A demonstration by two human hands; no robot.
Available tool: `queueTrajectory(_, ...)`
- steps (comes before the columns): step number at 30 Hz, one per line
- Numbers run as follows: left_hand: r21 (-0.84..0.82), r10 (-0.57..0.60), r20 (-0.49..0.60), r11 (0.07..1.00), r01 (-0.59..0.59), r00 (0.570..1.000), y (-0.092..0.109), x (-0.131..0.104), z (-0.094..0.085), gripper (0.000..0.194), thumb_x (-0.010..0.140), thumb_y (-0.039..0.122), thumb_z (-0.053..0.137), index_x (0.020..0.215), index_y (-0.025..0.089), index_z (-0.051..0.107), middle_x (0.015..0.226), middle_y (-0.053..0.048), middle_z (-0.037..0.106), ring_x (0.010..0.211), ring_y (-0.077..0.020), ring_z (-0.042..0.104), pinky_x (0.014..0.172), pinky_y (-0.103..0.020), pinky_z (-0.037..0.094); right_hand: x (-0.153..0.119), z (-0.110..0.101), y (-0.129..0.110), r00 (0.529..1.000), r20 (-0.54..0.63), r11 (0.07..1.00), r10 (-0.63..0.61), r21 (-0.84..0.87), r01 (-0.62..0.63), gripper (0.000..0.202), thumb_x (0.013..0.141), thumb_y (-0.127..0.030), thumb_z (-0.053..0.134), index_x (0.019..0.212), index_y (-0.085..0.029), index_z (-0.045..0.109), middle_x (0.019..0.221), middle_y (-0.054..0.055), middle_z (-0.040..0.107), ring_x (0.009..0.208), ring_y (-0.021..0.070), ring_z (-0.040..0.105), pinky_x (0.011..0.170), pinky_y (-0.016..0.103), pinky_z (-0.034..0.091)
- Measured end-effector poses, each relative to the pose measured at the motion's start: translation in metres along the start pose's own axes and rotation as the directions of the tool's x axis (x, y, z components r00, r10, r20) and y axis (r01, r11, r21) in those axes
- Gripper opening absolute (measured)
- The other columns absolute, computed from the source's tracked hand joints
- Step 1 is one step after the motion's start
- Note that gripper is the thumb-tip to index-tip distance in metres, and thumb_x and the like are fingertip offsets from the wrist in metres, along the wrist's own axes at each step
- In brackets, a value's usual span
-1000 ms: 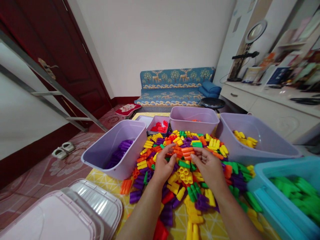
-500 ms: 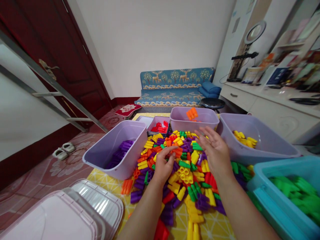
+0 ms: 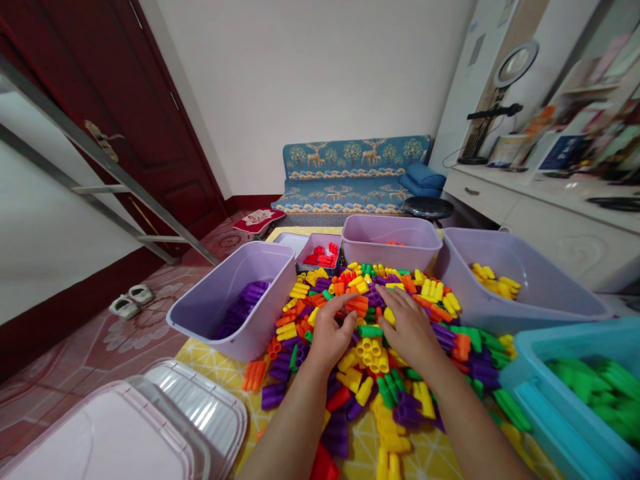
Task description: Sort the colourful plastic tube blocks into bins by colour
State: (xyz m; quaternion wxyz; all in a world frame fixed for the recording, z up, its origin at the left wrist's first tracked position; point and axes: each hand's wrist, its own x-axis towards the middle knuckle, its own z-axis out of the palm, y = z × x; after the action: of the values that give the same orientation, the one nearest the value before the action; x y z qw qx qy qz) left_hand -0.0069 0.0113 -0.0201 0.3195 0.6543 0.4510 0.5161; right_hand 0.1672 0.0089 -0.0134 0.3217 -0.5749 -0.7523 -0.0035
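Observation:
My left hand [image 3: 333,335] is over the middle of the pile, thumb and index finger closed around the near end of an orange toy block [image 3: 359,305] made of joined tubes. Just to its right, my right hand [image 3: 407,330] reaches palm down with fingers stretched and nothing visible in them. Its fingertips are low over purple and yellow blocks, and contact is hard to make out. A green block [image 3: 370,331] and a cluster of yellow tube blocks [image 3: 373,355] lie between the two hands. Behind them, the lilac bin [image 3: 393,250] has a little orange showing inside.
A lilac bin [image 3: 233,293] with purple blocks stands left, another lilac bin [image 3: 525,273] with yellow ones right. A turquoise bin [image 3: 555,387] holds green blocks. A small box [image 3: 320,251] contains red pieces. Lids [image 3: 125,427] are stacked front left on the yellow cloth [image 3: 200,357].
An orange block that was in the air over the back bin is gone from there. My right hand has come down and left onto the pile. My left hand has barely moved.

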Motion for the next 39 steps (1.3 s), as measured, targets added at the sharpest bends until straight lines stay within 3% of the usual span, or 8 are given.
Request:
queueTrajectory(5,-0.001,0.08,0.025,0.997,-0.08,0.997,0.001,0.0,0.001,0.046,0.076,0.009,0.056,0.119,0.023,0.061,0.119,-0.005,0.064,0.112,-0.0214,0.056,0.099,-0.037,0.041,-0.001,-0.003,-0.009,1.0,-0.009,0.998,0.002,0.069,-0.001,0.028,0.081,-0.023,0.058,0.107,-0.023,0.066,0.105,0.006,0.069,0.099,0.0253,0.061,0.092,0.048,0.043)
queueTrajectory(11,-0.02,0.138,0.033,0.99,-0.137,0.99,0.0,0.0,0.001,0.065,0.072,0.003,0.052,0.132,0.026,0.049,0.126,-0.005,0.058,0.119,-0.0214,0.051,0.104,-0.039,0.038,-0.006,0.0,-0.023,0.975,-0.139,0.947,0.175,0.293,-0.128,0.029,0.082,-0.036,0.061,0.108,-0.024,0.064,0.101,0.005,0.07,0.094,0.0246,0.062,0.085,0.042,0.048)
queueTrajectory(16,0.118,0.257,-0.032,0.961,-0.252,0.966,0.007,-0.002,-0.001,0.057,0.07,0.003,0.052,0.122,0.028,0.058,0.127,-0.006,0.05,0.121,-0.0236,0.045,0.105,-0.042,0.034,-0.005,-0.004,-0.035,0.958,-0.263,0.912,0.111,0.409,0.007,0.028,0.085,-0.032,0.057,0.11,-0.022,0.063,0.11,0.007,0.066,0.106,0.0217,0.059,0.095,0.039,0.045)
queueTrajectory(21,0.108,0.259,0.004,0.96,-0.258,0.966,0.011,-0.003,-0.003,0.039,0.082,0.021,0.057,0.121,0.025,0.059,0.119,-0.007,0.057,0.114,-0.0233,0.049,0.1,-0.04,0.037,-0.006,0.0,-0.035,0.971,-0.18,0.903,0.156,0.425,-0.066,0.046,0.083,-0.022,0.057,0.129,-0.024,0.05,0.121,0.007,0.063,0.108,0.0218,0.06,0.093,0.039,0.047)
queueTrajectory(28,0.067,0.254,-0.105,0.966,-0.248,0.961,0.011,-0.002,-0.002,0.019,0.082,0.027,0.062,0.099,0.021,0.068,0.095,-0.006,0.066,0.095,-0.02,0.058,0.089,-0.035,0.044,-0.01,0.009,-0.032,0.985,-0.12,0.908,0.123,0.414,-0.063,0.048,0.085,-0.027,0.056,0.132,-0.026,0.046,0.112,0.007,0.066,0.103,0.023,0.062,0.091,0.041,0.048)
queueTrajectory(31,0.002,0.182,-0.279,0.982,-0.188,0.943,0.01,-0.001,-0.002,0.016,0.082,0.027,0.061,0.095,0.019,0.067,0.093,-0.005,0.065,0.091,-0.0185,0.06,0.084,-0.032,0.047,-0.011,0.01,-0.031,0.978,-0.149,0.904,0.146,0.421,-0.071,0.05,0.086,-0.029,0.054,0.134,-0.025,0.042,0.103,0.006,0.069,0.098,0.0223,0.063,0.089,0.042,0.047)
queueTrajectory(35,-0.274,-0.053,-0.456,0.958,-0.083,0.888,0.015,0.009,-0.008,0.022,0.081,0.032,0.063,0.095,0.016,0.063,0.075,-0.001,0.063,0.067,-0.0124,0.06,0.064,-0.023,0.05,-0.012,0.013,-0.028,0.971,-0.167,0.898,0.172,0.432,-0.084,0.046,0.087,-0.031,0.053,0.131,-0.023,0.044,0.101,0.006,0.069,0.096,0.0218,0.063,0.089,0.041,0.046)
queueTrajectory(39,-0.656,-0.273,-0.501,0.738,-0.155,0.821,0.033,0.026,-0.031,0.019,0.079,0.026,0.066,0.093,0.015,0.059,0.077,0.001,0.063,0.068,-0.0087,0.063,0.071,-0.022,0.054,-0.013,0.015,-0.027,0.974,-0.153,0.898,0.169,0.43,-0.089,0.045,0.087,-0.03,0.053,0.13,-0.024,0.044,0.102,0.004,0.068,0.093,0.0205,0.063,0.086,0.039,0.046)
